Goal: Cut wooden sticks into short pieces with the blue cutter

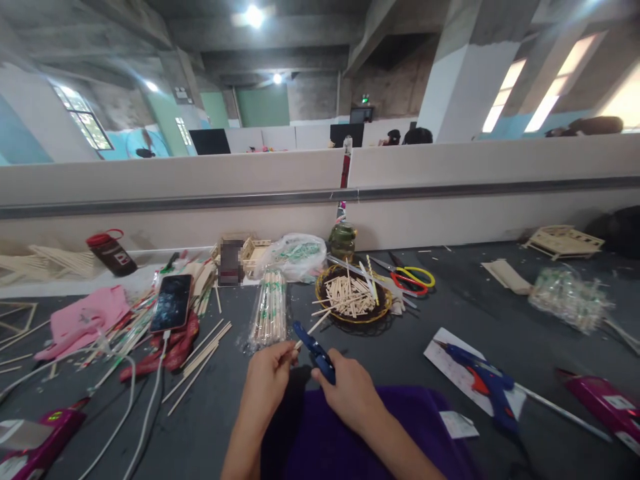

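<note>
Pinched in my left hand (273, 372) is a thin wooden stick (318, 323), which slants up and to the right. My right hand (346, 383) is wrapped around the handles of a dark blue hand cutter (313, 347), whose jaws meet the stick just past my left fingertips. Whether the jaws are fully closed on it I cannot make out. Beyond them sits a round woven basket (367, 328) heaped with short cut sticks (347, 295). A clear-wrapped bundle of sticks (270, 310) lies left of the basket. Below my hands is a purple tray (350, 443).
A blue glue gun (480, 373) rests on white paper at right, with a magenta tool (605, 400) beyond. Scissors (413, 279) lie behind the basket. At left are a phone (171, 303) with a white cable, loose sticks (203, 360) and pink cloth (85, 317). A low partition (200, 177) stands behind.
</note>
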The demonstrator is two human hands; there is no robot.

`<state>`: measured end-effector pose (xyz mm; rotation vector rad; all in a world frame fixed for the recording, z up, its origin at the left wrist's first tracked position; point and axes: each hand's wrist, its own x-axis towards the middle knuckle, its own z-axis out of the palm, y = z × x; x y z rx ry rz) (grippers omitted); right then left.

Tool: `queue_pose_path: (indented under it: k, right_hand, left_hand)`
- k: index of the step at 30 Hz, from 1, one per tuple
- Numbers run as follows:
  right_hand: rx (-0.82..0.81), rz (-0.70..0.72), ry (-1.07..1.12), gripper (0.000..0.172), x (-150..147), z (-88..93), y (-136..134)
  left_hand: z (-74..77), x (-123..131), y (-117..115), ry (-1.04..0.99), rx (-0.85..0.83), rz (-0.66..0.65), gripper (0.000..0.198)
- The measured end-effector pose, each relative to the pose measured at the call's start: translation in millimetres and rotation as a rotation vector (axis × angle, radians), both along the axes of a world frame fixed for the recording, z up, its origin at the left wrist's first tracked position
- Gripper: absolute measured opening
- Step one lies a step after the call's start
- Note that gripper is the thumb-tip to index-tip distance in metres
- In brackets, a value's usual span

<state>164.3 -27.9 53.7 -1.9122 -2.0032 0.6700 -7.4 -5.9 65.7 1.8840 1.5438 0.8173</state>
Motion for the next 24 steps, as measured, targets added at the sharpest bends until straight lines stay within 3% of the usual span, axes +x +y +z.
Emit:
queue_pose_path:
  k: [7, 24]
  right_hand:
    - [0.0, 0.004, -0.005, 0.019, 0, -4.0, 3]
    - [-0.066, 0.048, 0.024, 0.014, 1, -4.7, 10]
  left_hand:
    - [-5.4, -2, 3, -0.041, -0.001, -0.006, 0.028]
    - [-1.4, -1, 1, 0.018, -0.034, 0.035, 0.027]
